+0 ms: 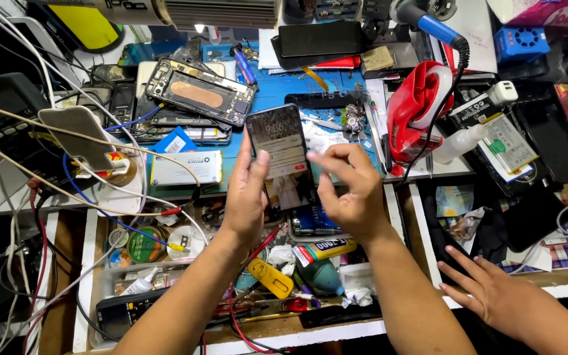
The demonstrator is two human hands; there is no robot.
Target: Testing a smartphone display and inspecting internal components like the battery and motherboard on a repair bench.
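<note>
My left hand grips a smartphone by its left edge, thumb on the lit screen, holding it upright above the open drawer. My right hand hovers at the phone's right side with fingers bent and pinched together, close to the screen; whether it touches the phone is unclear. Behind the phone, on the blue work mat, lies an opened phone body with its insides exposed.
Another person's hand rests on the bench edge at lower right. A red tool holder, a white battery box, a dark phone and tangled wires crowd the bench. The drawer holds glue tubes, tins and tools.
</note>
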